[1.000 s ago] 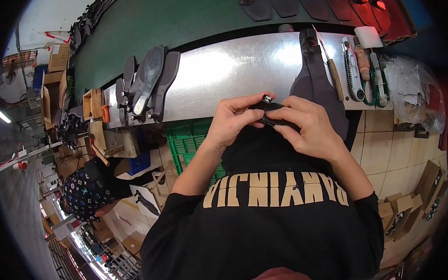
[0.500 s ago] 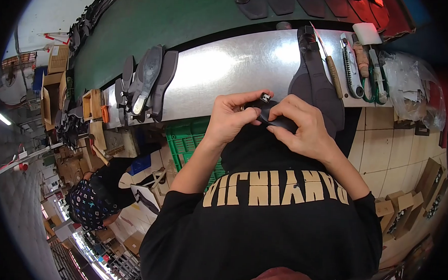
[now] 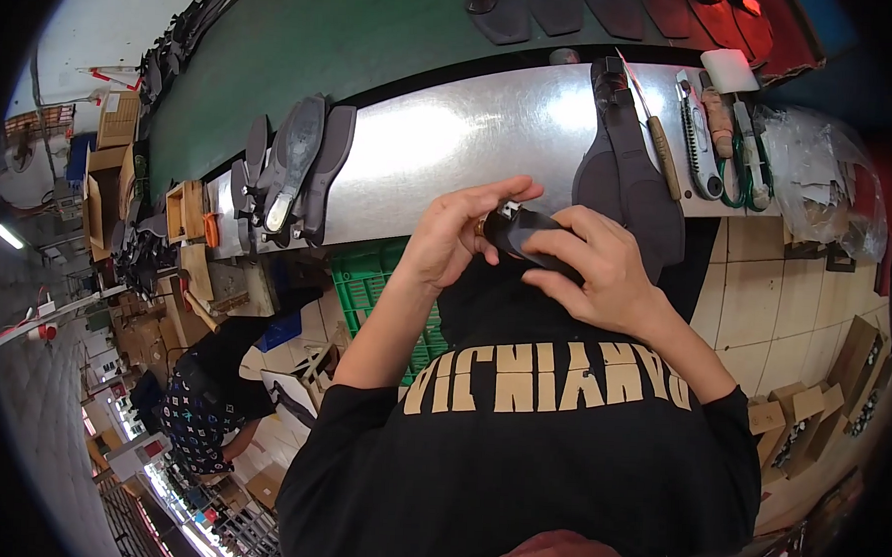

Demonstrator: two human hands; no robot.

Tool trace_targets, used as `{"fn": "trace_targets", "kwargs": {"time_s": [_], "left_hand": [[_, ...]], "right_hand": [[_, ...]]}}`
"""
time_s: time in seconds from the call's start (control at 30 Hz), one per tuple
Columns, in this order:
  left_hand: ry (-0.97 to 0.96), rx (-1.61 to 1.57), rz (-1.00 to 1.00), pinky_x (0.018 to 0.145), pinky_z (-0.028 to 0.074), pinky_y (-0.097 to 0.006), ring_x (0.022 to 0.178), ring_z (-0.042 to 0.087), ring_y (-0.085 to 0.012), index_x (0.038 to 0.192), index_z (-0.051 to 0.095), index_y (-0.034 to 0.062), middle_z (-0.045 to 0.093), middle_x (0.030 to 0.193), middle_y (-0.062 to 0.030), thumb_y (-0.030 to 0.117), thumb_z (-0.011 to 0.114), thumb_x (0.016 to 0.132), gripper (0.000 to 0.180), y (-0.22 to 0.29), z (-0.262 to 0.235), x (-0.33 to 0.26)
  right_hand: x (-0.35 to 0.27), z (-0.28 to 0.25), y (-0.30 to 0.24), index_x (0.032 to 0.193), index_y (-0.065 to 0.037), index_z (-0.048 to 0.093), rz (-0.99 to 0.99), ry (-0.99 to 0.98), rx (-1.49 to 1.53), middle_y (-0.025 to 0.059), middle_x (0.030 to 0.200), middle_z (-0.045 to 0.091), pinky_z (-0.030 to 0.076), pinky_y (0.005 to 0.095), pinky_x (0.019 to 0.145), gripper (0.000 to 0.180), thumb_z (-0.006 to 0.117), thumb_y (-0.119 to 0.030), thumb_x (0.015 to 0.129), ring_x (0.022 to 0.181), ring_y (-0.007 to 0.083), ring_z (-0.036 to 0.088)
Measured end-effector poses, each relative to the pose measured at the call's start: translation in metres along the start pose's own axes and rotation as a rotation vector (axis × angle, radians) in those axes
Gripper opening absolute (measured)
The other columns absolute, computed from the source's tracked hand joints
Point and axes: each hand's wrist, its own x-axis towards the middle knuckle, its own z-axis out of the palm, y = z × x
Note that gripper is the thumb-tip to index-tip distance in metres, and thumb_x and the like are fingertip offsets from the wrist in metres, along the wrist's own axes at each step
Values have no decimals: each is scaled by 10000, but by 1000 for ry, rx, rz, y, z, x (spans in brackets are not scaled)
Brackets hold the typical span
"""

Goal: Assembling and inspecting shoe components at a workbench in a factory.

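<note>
In front of my chest, over the table's near edge, I hold a dark, smooth strap-like shoe piece (image 3: 516, 234) with a small shiny metal fitting at its upper end. My right hand (image 3: 601, 265) pinches its right side between thumb and fingers. My left hand (image 3: 455, 229) cups the left end around the fitting, its index finger stretched above. Part of the piece is hidden by my fingers. Just beyond my right hand lie two dark sandal soles (image 3: 635, 177), one with a black strap on it.
Right of the soles lie a wooden-handled awl (image 3: 662, 154), a utility knife (image 3: 703, 150), green-handled scissors (image 3: 744, 177) and a plastic bag (image 3: 819, 175). More soles (image 3: 327, 164) stand left on the metal tabletop (image 3: 421, 158). Below is a green crate (image 3: 366, 285). Another person (image 3: 206, 407) bends at lower left.
My left fingers have loosened and spread around the piece, which has turned so that more of its dark surface shows. My right fingers have shifted over it. The other person has moved slightly.
</note>
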Motion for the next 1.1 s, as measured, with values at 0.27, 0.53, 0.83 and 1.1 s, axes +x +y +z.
{"fn": "trace_targets", "kwargs": {"time_s": [0.27, 0.53, 0.83, 1.1], "left_hand": [[84, 151, -64, 476, 492, -179, 747, 642, -91, 1261, 559, -58, 669, 1027, -124, 146, 457, 966, 373, -7, 7, -8], [147, 222, -33, 520, 516, -226, 769, 636, -103, 1170, 594, -47, 665, 983, -99, 156, 442, 982, 315, -24, 14, -6], [65, 481, -28, 576, 519, -230, 782, 622, -75, 1163, 608, -16, 663, 940, -62, 109, 475, 962, 272, -22, 16, -9], [173, 451, -84, 469, 468, -196, 635, 615, -53, 1010, 681, 15, 689, 814, -26, 114, 602, 913, 159, -27, 9, -12]], "right_hand": [[-6, 0, 0, 1140, -37, 570, 254, 31, 176, 130, 886, 676, 485, 362, 689, 368, 722, -67, 807, 760, 298, 655], [-10, 11, 3, 833, -58, 581, 247, 100, 53, 89, 671, 610, 450, 360, 543, 171, 745, -101, 804, 577, 265, 588], [-14, 14, 4, 848, -41, 573, 331, 62, 84, 98, 659, 613, 474, 346, 539, 176, 737, -100, 819, 610, 267, 633], [-15, 12, 2, 924, 15, 652, 470, -5, 379, 141, 748, 688, 512, 293, 569, 177, 745, -102, 827, 666, 210, 703]]}}
